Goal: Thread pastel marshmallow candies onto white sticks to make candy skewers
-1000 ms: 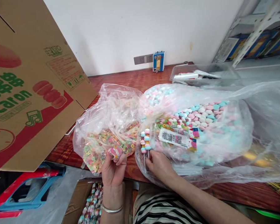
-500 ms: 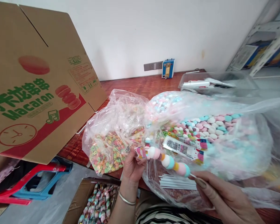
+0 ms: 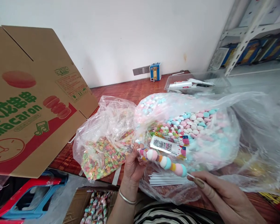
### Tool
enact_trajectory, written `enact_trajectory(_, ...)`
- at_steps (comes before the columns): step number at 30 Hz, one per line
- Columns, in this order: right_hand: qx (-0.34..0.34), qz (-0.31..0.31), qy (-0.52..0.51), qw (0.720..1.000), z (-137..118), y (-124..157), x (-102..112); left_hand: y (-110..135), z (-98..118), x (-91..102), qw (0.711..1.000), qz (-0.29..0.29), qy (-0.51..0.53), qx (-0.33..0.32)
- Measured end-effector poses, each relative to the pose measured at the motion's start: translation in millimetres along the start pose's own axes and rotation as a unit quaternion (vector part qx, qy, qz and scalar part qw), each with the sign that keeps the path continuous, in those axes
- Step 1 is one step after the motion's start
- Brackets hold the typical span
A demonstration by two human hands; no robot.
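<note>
A candy skewer (image 3: 167, 162) of pastel marshmallows, with orange and brown pieces between them, is held aslant over the table. My right hand (image 3: 224, 193) pinches its white stick at the lower right end. At the other end my left hand (image 3: 133, 166) grips a small printed plastic wrapper (image 3: 142, 153), whose mouth is at the first marshmallow; whether the tip is inside I cannot tell. More printed wrappers (image 3: 169, 146) lie just behind the skewer. Below it is a row of white sticks (image 3: 164, 179) on clear plastic.
A bag of ring candies (image 3: 100, 155) lies left, a large bag of marshmallows (image 3: 198, 124) right. A big carton (image 3: 37, 124) stands at left. Filled skewers (image 3: 96, 207) lie in a box below. Behind are a clear bin (image 3: 177, 77), a blue device (image 3: 155, 72) and shelving (image 3: 242, 53).
My view has swung to the right, so the carton and bags sit further left. Both hands keep their grips on the wrapper and the stick, with the skewer nearly unmoved between them.
</note>
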State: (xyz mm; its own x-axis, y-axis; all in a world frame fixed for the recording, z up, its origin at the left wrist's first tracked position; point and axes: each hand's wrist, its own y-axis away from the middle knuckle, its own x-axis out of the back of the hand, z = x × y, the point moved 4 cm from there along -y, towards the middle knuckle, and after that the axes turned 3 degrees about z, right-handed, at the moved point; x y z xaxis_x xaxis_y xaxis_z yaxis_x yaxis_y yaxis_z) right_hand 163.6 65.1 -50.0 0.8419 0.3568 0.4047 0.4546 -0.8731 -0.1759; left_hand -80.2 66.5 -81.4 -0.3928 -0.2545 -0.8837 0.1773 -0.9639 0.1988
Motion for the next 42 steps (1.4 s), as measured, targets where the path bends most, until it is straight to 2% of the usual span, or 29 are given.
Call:
enact_trajectory(5,0.099,0.063,0.102,0.988,-14,0,16,1,1,1.6,0.999,0.034,-0.038,-0.010)
enact_trajectory(9,0.165,0.095,0.165,0.968,-12,6,27,3,5,0.0,0.994,0.038,-0.099,-0.037)
enact_trajectory(14,0.152,0.087,0.191,0.966,-3,12,34,4,7,-8.2,0.981,0.006,-0.183,-0.069)
enact_trajectory(21,0.179,0.115,0.183,0.960,-22,6,35,3,-1,-13.4,0.974,0.014,-0.221,-0.054)
enact_trajectory(24,0.160,0.093,0.163,0.969,-25,4,31,2,-4,-16.4,0.971,-0.003,-0.234,-0.050)
enact_trajectory(28,0.097,0.076,0.138,0.983,-17,6,23,1,-10,-21.7,0.977,-0.007,-0.208,-0.049)
enact_trajectory(32,0.042,0.064,0.112,0.991,-6,10,9,-1,-17,-25.1,0.993,0.016,-0.112,-0.022)
enact_trajectory(35,0.014,0.090,0.092,0.992,-2,13,0,-2,-23,-28.2,0.998,0.036,-0.057,-0.003)
enact_trajectory(39,-0.008,0.105,0.054,0.993,0,19,-10,-3,-32,-33.8,0.996,0.084,-0.014,-0.005)
enact_trajectory(42,-0.066,0.090,0.003,0.994,7,23,-18,-5,-38,-39.8,0.995,0.094,0.008,-0.017)
